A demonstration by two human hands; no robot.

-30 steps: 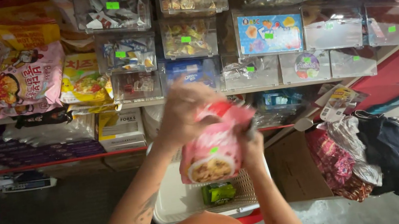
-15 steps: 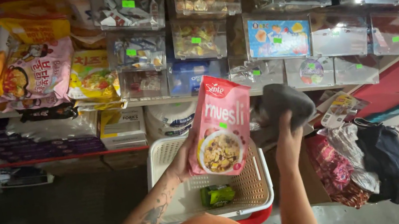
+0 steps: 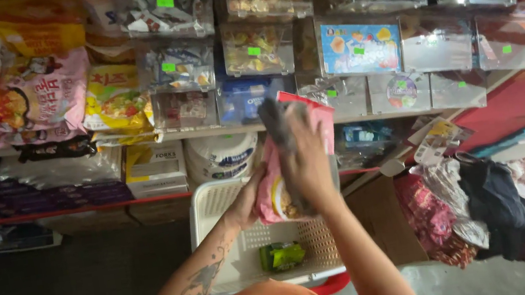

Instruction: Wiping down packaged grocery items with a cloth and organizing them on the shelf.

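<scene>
left hand [image 3: 247, 202] gripping pink cereal box [image 3: 277, 194] | right hand [image 3: 306, 154] pressing grey cloth [image 3: 279, 131], hiding box front | basket [image 3: 216, 207] partly covered

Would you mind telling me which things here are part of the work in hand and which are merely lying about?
In hand:
- pink cereal box, held by the left hand
- grey cloth, pressed to it by the right hand
- white basket below

Lying about:
- green packet in the basket
- clear bins on the shelves
- pile of clothes
</scene>
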